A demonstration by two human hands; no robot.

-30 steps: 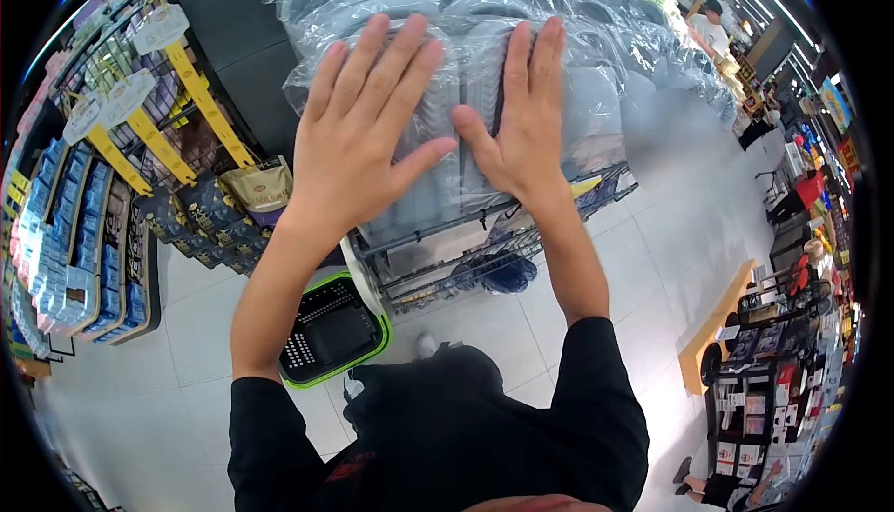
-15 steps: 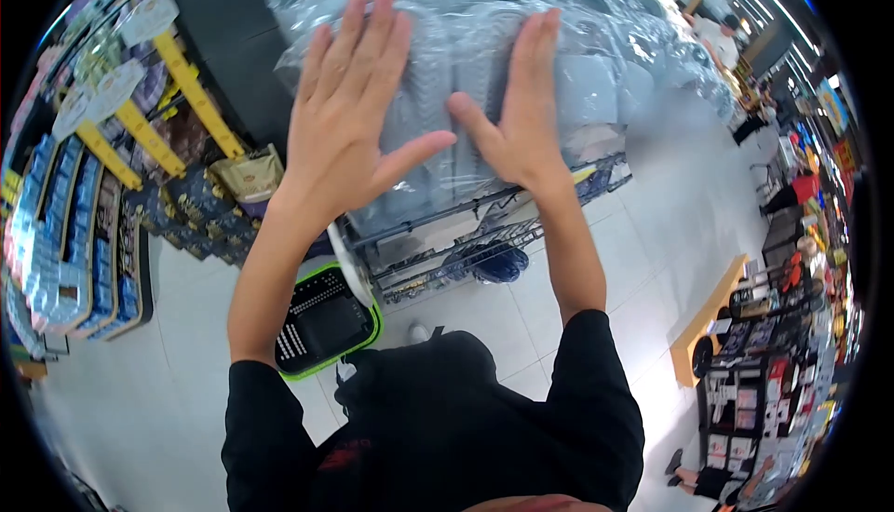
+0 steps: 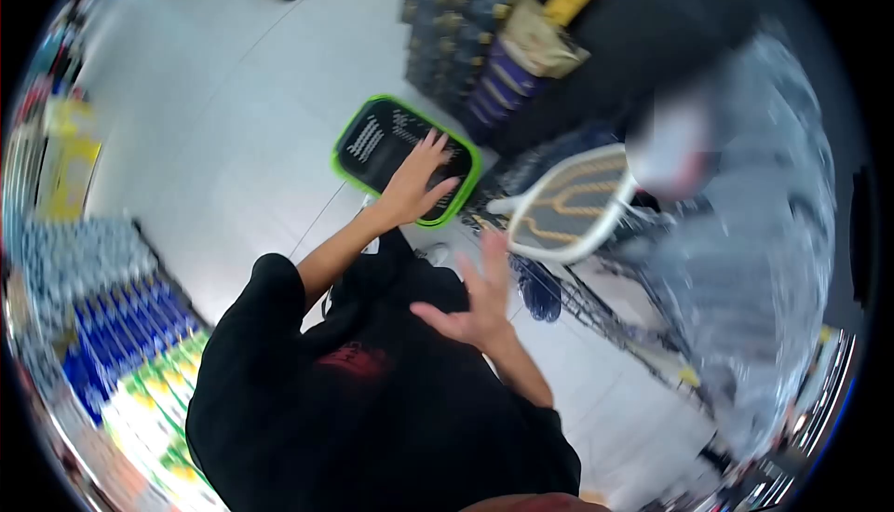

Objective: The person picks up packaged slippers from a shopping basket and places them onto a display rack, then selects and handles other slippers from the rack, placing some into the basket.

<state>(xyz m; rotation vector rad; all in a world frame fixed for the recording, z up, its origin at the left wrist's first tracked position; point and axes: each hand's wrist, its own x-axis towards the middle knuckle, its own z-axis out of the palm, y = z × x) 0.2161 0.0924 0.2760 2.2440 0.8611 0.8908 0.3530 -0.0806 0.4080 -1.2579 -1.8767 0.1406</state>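
Observation:
My left hand [image 3: 417, 180] is over a black basket with a bright green rim [image 3: 349, 175] on the floor, its fingers spread and holding nothing. My right hand [image 3: 481, 305], slightly blurred, is held in front of my body with its fingers apart, empty too. Just beyond its fingertips is an oval, white-framed, racket-like thing [image 3: 570, 207] with a tan pattern across its face. Behind that, a wire rack [image 3: 605, 312] carries grey-blue goods in clear plastic wrap [image 3: 768, 233], and neither hand is on them.
Bagged goods in purple and gold [image 3: 507, 84] and dark stacked packs [image 3: 438, 33] stand beyond the basket. Blue boxes [image 3: 135, 321] and green-and-white packs [image 3: 154, 405] are stacked at the left. Pale tiled floor [image 3: 223, 140] stretches to the left of the basket.
Both hands have left the plastic-wrapped goods; the left is now above the basket, the right in front of my body. My view has swung left, shifting the rack to the right side.

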